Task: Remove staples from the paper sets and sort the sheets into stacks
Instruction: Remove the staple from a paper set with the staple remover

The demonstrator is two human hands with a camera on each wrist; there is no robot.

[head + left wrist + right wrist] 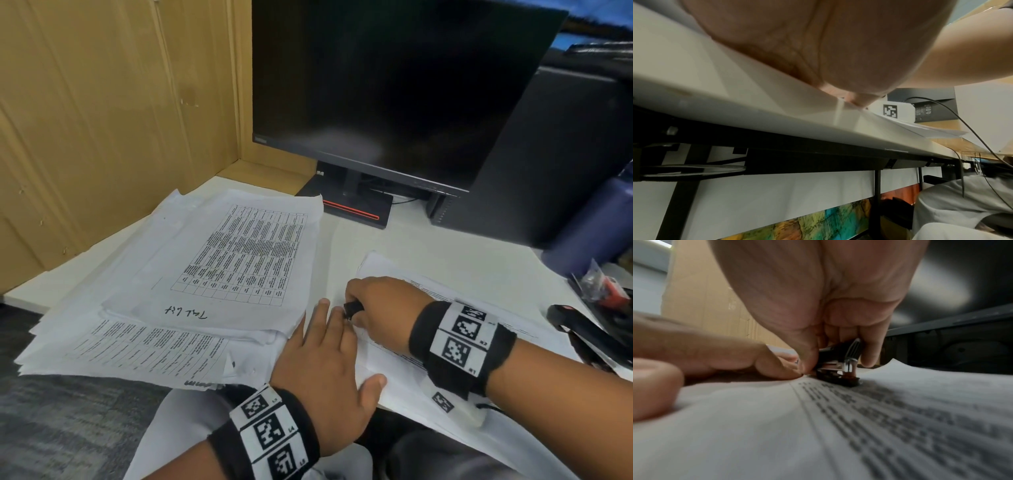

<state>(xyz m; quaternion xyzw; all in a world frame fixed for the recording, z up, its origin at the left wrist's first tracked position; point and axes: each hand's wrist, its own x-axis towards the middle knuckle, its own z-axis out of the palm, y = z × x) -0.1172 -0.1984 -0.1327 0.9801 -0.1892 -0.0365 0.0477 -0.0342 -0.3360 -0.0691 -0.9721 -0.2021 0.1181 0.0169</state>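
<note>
A printed paper set (390, 363) lies on the white desk (445, 246) in front of me. My left hand (329, 349) lies flat on it with straight fingers, pressing it down near its left edge. My right hand (373, 305) grips a small black staple remover (352, 308) and holds its metal claws against the top corner of the paper set (879, 418). The staple remover (840, 363) touches the sheet beside my left hand's fingertips (777, 366). The staple itself is hidden. A wide stack of loose printed sheets (205, 274) lies to the left.
A dark monitor (394, 92) on a black stand (349, 205) stands behind the papers. A wooden partition (113, 120) walls the left side. A dark blue bottle (596, 226), a black stapler (582, 329) and a small packet (603, 291) sit at the right edge.
</note>
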